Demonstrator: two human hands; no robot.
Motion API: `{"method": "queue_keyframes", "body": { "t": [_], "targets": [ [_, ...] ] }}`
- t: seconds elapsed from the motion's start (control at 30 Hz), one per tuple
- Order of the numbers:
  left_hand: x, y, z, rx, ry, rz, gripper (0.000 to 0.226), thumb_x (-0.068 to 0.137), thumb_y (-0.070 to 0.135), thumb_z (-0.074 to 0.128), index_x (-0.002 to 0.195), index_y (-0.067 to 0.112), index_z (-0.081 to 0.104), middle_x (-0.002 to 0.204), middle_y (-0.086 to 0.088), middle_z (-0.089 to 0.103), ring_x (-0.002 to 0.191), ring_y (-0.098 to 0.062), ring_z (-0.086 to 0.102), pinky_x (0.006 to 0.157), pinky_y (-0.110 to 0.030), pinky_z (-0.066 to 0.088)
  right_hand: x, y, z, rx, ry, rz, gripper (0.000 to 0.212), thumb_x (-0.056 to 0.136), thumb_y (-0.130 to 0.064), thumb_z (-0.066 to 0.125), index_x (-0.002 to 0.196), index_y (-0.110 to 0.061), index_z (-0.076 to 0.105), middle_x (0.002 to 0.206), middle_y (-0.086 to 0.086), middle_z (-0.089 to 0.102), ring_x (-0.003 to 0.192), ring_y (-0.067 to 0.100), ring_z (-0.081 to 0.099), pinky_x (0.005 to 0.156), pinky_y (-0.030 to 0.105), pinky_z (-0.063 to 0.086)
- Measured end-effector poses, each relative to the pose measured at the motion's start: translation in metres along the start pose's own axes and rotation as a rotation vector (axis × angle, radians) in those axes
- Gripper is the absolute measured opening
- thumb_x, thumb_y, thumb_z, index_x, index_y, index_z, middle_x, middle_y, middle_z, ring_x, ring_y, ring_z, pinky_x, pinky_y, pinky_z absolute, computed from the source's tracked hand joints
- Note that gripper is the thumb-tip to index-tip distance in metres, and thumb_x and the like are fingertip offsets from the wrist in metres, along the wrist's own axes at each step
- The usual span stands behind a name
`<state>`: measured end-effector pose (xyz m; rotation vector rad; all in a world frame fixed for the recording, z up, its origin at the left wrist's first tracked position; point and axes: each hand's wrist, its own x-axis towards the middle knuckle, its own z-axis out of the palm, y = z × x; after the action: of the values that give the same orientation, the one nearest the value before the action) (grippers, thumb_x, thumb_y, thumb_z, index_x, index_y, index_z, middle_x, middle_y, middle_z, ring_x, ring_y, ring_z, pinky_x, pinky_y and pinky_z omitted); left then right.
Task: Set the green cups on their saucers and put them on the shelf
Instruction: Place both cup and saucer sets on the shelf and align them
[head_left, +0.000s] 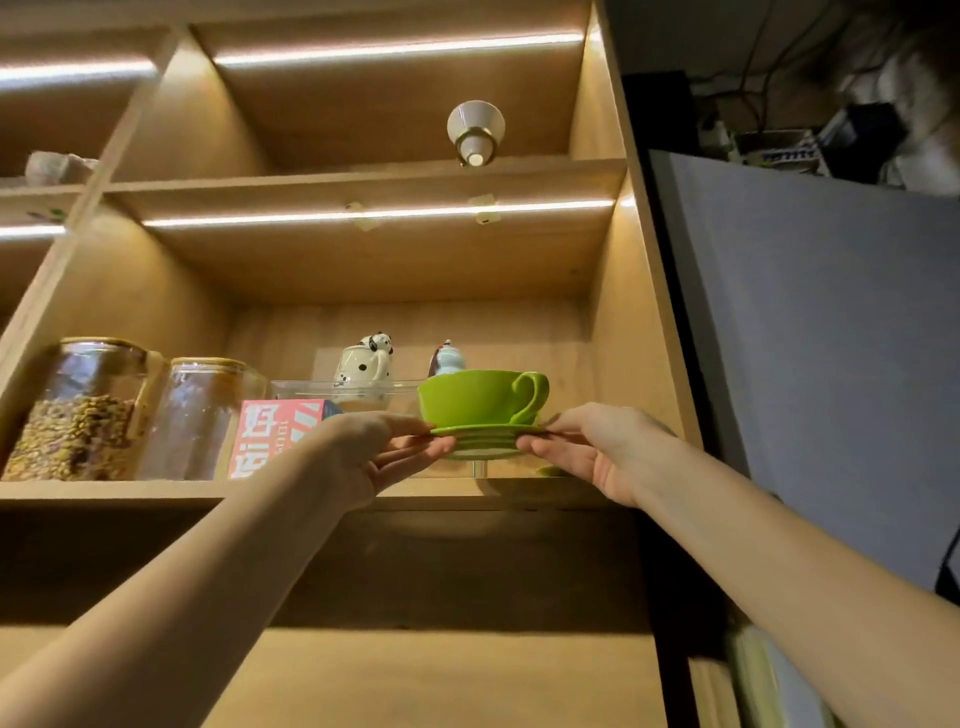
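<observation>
A green cup (475, 397) with its handle to the right sits on a green saucer (485, 439). Both are held in the air just above the front edge of the wooden shelf (156, 491). My left hand (379, 449) pinches the saucer's left rim. My right hand (587, 447) pinches its right rim. A small bit of something green (550, 471) shows on the shelf under my right hand; most of it is hidden.
Two glass jars (78, 410) and a red box (275, 436) stand at the shelf's left. A clear raised stand (311, 387) carries a spotted mug (363, 366) and a small figurine (448, 358) behind the cup. A lamp (475, 132) hangs above. A grey panel (821, 338) stands to the right.
</observation>
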<state>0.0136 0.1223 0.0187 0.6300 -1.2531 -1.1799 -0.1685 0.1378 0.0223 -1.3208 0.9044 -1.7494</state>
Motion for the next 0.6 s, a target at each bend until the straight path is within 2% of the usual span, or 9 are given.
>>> {"method": "queue_keyframes", "body": {
  "t": [0.23, 0.33, 0.4, 0.47, 0.6],
  "targets": [
    [0.039, -0.011, -0.011, 0.040, 0.041, -0.044, 0.009, 0.083, -0.005, 0.054, 0.074, -0.007, 0.055, 0.040, -0.021, 0.061, 0.031, -0.022, 0.060, 0.035, -0.025, 0.050, 0.042, 0.018, 0.009, -0.024, -0.008, 0.006, 0.015, 0.085, 0.008, 0.051, 0.098, 0.013, 0.056, 0.076, 0.023, 0.064, 0.038, 0.020, 0.066, 0.036, 0.020, 0.052],
    [0.051, -0.017, -0.015, 0.045, 0.068, -0.047, 0.009, 0.082, -0.005, 0.056, 0.074, -0.005, 0.054, 0.040, -0.021, 0.061, 0.031, -0.022, 0.060, 0.036, -0.025, 0.050, 0.053, 0.028, 0.013, -0.014, -0.009, 0.019, 0.006, 0.086, 0.009, 0.049, 0.085, 0.011, 0.054, 0.071, 0.021, 0.061, 0.050, 0.023, 0.068, 0.044, 0.021, 0.055],
    [0.057, -0.020, -0.016, 0.053, 0.076, -0.048, 0.011, 0.081, -0.005, 0.057, 0.071, -0.005, 0.053, 0.040, -0.020, 0.061, 0.030, -0.022, 0.060, 0.039, -0.026, 0.051, 0.059, 0.034, 0.013, -0.004, 0.010, 0.016, 0.010, 0.086, 0.010, 0.048, 0.093, 0.011, 0.054, 0.071, 0.021, 0.060, 0.042, 0.022, 0.066, 0.038, 0.021, 0.053],
    [0.063, -0.022, -0.016, 0.065, 0.079, -0.051, 0.011, 0.081, -0.004, 0.057, 0.071, -0.004, 0.053, 0.040, -0.021, 0.061, 0.031, -0.022, 0.060, 0.040, -0.026, 0.052, 0.064, 0.040, 0.013, 0.010, 0.035, 0.011, 0.022, 0.085, 0.010, 0.048, 0.107, 0.012, 0.052, 0.074, 0.022, 0.061, 0.034, 0.020, 0.063, 0.030, 0.018, 0.047],
    [0.072, -0.027, -0.016, 0.074, 0.086, -0.040, 0.008, 0.081, -0.004, 0.058, 0.074, -0.003, 0.053, 0.041, -0.020, 0.062, 0.032, -0.022, 0.061, 0.037, -0.026, 0.051, 0.071, 0.047, 0.014, 0.015, 0.063, 0.002, 0.028, 0.086, 0.009, 0.047, 0.114, 0.013, 0.049, 0.072, 0.023, 0.060, 0.031, 0.019, 0.061, 0.029, 0.017, 0.044]
  ]
}}
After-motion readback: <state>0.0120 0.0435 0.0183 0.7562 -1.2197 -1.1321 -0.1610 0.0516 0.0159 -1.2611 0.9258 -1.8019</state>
